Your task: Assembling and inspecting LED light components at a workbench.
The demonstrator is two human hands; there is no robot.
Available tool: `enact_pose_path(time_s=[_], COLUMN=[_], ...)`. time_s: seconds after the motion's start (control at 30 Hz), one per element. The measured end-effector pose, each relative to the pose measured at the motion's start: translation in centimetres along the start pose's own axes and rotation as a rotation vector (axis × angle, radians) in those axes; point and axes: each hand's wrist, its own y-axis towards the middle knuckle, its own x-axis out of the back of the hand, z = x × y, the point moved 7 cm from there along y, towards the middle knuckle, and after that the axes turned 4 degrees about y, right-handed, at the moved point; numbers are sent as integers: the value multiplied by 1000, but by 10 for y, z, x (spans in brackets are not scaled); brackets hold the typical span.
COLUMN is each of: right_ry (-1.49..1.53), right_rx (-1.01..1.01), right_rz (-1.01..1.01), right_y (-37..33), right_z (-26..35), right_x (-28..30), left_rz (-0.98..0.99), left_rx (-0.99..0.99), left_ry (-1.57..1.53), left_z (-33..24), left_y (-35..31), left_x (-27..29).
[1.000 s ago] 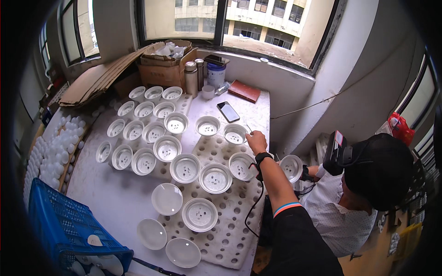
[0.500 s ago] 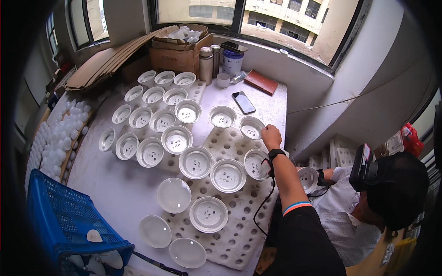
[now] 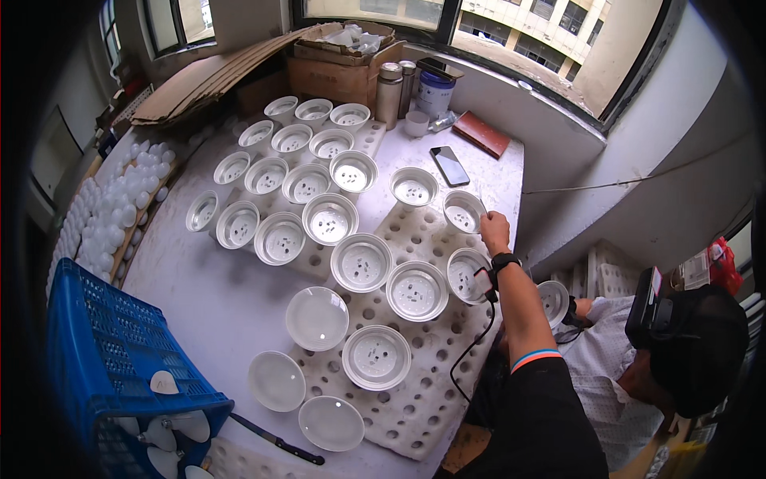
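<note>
We have our right hand (image 3: 495, 231) at the right rim of a round white bowl (image 3: 463, 214), which stands on the right side of the worktop (image 3: 207, 295), by the far end of a perforated slab (image 3: 435, 351). The fingers (image 3: 490, 219) are curled inward there; we cannot tell how tightly they close or what, if anything, they hold. Our left hand is out of view.

As for progress, we see the other bowls (image 3: 353, 171) set out in loose rows and all open on top, with small dark marks on their bottoms, too small for us to tell pieces from openings. So we cannot judge which bowls are finished. Three frosted discs (image 3: 317, 319) lie loose near the slab's left edge, on none of the bowls. Beyond our arm, a co-worker's hand (image 3: 585, 310) is beside another bowl.
</note>
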Motion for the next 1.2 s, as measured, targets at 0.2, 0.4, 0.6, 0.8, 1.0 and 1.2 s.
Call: enact_pose_path(time_s=[0.2, 0.4, 0.6, 0.8, 1.0, 1.2], right_ry=[10, 421, 717, 693, 399, 383], right_rx=[195, 429, 669, 959, 1078, 770], right_rz=[-181, -334, 59, 622, 1298, 1486], right_y=[-22, -68, -217, -399, -550, -599], right_z=[34, 85, 144, 139, 88, 44], right_x=[15, 56, 46, 59, 74, 85], left_rz=[34, -201, -41, 535, 985, 1403], left_rx=[-7, -252, -575, -704, -805, -434], left_ry=[-99, -263, -190, -201, -370, -360], left_z=[-24, -73, -167, -192, -187, -144], left_y=[-21, -53, -120, -170, -222, -268], left_x=[-1, 15, 10, -23, -32, -57])
